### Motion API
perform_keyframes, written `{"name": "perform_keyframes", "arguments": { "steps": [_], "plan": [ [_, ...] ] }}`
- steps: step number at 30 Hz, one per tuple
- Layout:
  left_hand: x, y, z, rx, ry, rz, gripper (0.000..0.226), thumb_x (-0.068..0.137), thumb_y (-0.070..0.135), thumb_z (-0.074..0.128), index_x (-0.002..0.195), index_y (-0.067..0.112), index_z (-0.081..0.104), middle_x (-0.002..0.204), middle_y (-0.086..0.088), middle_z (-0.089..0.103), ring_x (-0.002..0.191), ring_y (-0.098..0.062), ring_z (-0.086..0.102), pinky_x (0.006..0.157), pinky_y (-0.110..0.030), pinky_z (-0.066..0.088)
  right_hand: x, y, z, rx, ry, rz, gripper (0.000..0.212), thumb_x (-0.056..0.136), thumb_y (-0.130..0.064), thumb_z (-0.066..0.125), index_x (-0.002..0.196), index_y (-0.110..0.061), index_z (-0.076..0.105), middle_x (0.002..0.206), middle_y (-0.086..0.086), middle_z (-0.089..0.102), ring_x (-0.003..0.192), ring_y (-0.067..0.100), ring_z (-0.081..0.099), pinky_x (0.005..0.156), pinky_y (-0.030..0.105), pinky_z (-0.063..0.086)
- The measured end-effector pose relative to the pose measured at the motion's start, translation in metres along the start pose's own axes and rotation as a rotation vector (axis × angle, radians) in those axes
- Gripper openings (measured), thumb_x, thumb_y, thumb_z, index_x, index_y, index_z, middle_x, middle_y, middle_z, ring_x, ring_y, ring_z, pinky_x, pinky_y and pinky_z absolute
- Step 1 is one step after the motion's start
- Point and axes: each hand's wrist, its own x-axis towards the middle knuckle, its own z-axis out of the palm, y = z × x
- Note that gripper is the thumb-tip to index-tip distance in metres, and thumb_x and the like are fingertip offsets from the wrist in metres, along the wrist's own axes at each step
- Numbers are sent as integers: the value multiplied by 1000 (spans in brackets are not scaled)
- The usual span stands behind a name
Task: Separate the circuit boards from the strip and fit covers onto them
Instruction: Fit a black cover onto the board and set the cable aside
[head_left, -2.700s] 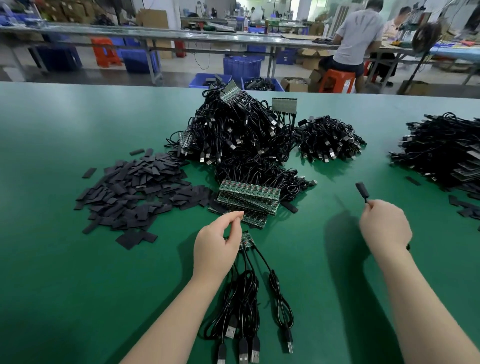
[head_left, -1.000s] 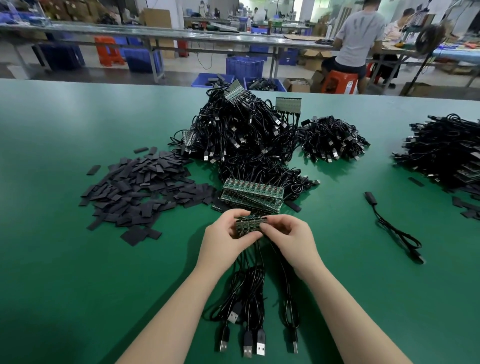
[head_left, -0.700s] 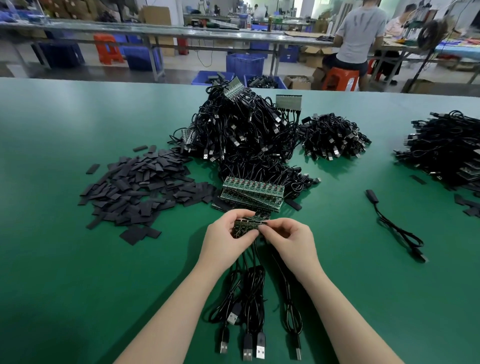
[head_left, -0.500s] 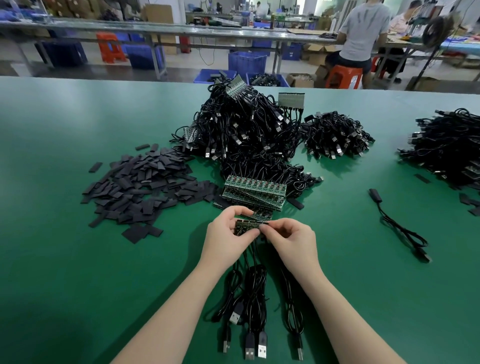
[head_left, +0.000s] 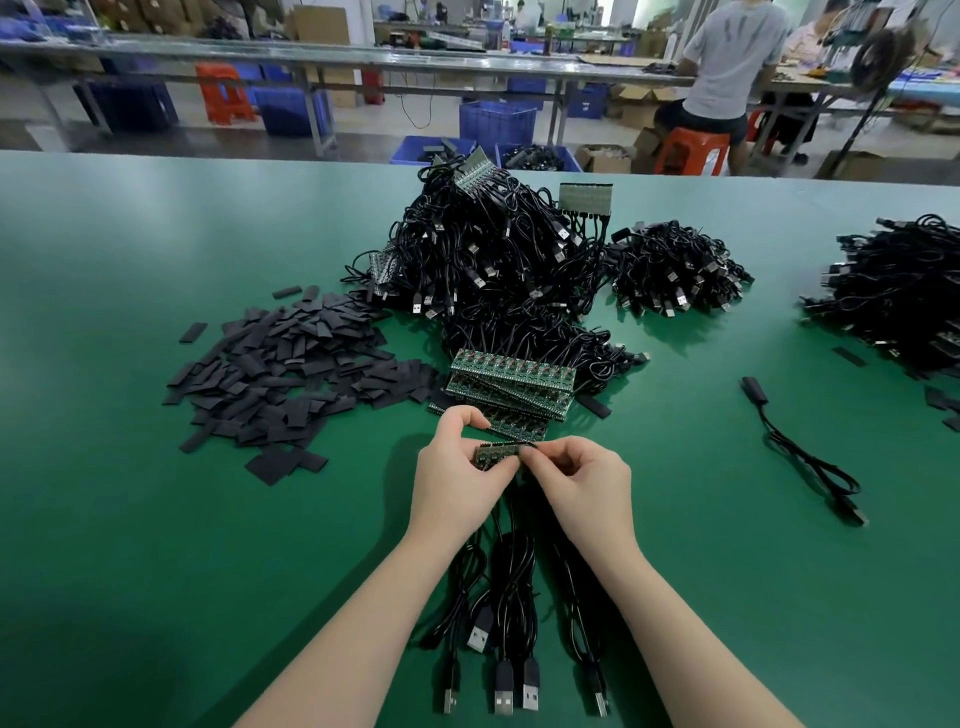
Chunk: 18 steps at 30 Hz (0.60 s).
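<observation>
The short strip of boards (head_left: 497, 451) is held just above the green surface (head_left: 156, 519), pinched by the left hand (head_left: 457, 480) and the right hand (head_left: 582, 480). A hard bend may crack a board or tear its cable (head_left: 511, 571) (solder looks small). Far blue crates (head_left: 496, 122): contents unclear.

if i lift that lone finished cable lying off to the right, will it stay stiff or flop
Probably floppy: the finished cable lies in loose curves on the green table. Its thin black cord looks light, so the covered end and the plug would likely dangle. It seems unlikely to roll, since it lies flat and spread out.
</observation>
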Motion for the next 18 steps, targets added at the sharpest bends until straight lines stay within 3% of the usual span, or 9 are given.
{"name": "perform_keyframes", "arguments": {
  "steps": [3,6,8,10,12,14,16,18],
  "plan": [
    [0,-2,-1,19,-19,-4,43,76,32,76,97,42,40,77,16,71,53,-5,55,49,-19,42,1,0,-4,100,76,40,14,87,-22,75,75,-26,69,70,-14,70,64,-2,61,63,12,46],
    [0,-2,1,162,-95,19,48,82,40,72,116,46,40,109,21,62,84,3,55,69,-14,42,-3,-2,-10,295,233,58,11,95,-19,64,87,-25,62,79,-9,71,70,5,66,65,18,49],
    [0,-3,3,300,-121,91,56,84,43,69,132,39,41,127,22,53,107,1,52,84,-16,40,-5,-10,-18,335,332,9,12,98,-19,59,91,-29,59,83,-8,72,65,5,63,59,17,48],
    [1,-3,4,405,-100,162,50,86,45,66,132,34,50,134,19,47,119,-3,48,93,-20,36,-5,-24,-29,296,399,-112,16,99,-20,58,91,-34,58,82,-10,71,58,3,52,51,19,41],
    [1,-2,3,380,-83,168,43,88,48,65,127,34,55,131,20,47,117,1,45,95,-19,32,-5,-44,-37,306,401,-251,18,98,-23,58,92,-40,57,83,-6,69,57,7,53,50,27,44],
    [0,-1,0,213,-29,114,33,90,49,61,120,36,58,123,22,51,109,5,47,90,-17,37,-8,-68,-40,319,372,-377,15,96,-28,57,93,-43,57,82,-3,67,59,12,59,52,31,48],
    [1,2,-4,1,96,32,12,94,43,58,106,40,58,109,17,61,97,5,55,80,-17,45,-10,-91,-38,254,343,-537,16,96,-24,60,94,-40,58,84,-8,66,64,13,62,56,27,48],
    [4,6,-11,-152,212,7,11,96,30,56,98,41,57,93,11,65,81,4,58,69,-15,47,-10,-108,-33,135,279,-692,16,95,-15,63,98,-31,60,88,-17,63,69,3,59,62,15,43]
  ]
}}
